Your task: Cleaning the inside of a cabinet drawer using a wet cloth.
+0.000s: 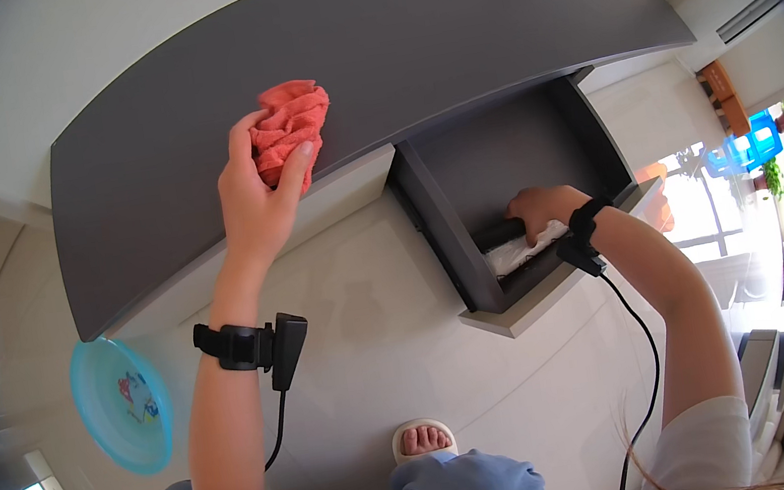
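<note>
A crumpled coral-red cloth [290, 135] is gripped in my left hand [257, 196], held over the front part of a dark grey desktop [365, 53]. To the right, a dark drawer [498, 147] is pulled out from under that top. My right hand [548, 208] reaches into its front end. There it touches a black object [499, 233] and a clear-and-white plastic-wrapped item [517, 251], both lying near the drawer's front panel. The fingers partly cover these two things, so whether they are gripped is hidden.
A light blue plastic basin [122, 407] stands on the tiled floor at the left, below the desk's corner. Black cables [649, 336] run from the wrist-worn devices on both arms. The drawer's pale front panel [508, 322] juts towards me. A slippered foot [424, 439] is below.
</note>
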`<state>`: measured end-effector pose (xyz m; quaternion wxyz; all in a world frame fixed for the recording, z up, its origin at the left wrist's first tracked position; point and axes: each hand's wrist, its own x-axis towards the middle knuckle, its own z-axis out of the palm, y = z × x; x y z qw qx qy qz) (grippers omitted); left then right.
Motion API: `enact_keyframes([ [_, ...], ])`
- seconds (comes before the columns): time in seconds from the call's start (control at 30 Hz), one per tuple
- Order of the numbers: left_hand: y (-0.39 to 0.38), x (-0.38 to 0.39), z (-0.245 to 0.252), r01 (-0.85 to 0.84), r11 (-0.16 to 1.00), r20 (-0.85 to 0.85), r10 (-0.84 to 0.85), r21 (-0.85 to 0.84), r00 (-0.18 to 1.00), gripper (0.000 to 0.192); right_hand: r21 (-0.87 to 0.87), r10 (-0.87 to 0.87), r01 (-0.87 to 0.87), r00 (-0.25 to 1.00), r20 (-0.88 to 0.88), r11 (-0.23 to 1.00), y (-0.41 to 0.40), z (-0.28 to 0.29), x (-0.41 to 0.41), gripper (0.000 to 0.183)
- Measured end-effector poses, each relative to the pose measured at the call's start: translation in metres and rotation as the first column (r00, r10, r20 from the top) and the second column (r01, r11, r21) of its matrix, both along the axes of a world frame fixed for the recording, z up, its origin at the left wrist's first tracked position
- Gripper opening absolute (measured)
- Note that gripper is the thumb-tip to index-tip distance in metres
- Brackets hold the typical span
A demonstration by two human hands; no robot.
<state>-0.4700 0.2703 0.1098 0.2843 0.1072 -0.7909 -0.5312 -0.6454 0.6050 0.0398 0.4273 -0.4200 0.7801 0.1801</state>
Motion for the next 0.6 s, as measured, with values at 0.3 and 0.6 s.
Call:
enact_keyframes([
  [0.3,-0.001,-0.001,0.001,0.028,0.997,0.001,-0.029,0.069,1.0,0.045,-0.295,-0.156,0.121,0.983,-0.097,0.948,0.017,0.055,0.002,0.049],
  [0.6,-0.022,0.011,0.01,0.086,0.964,-0.082,-0.067,0.252,0.994,0.046,-0.655,-0.51,0.554,0.811,0.287,0.513,-0.057,0.181,0.026,0.038],
])
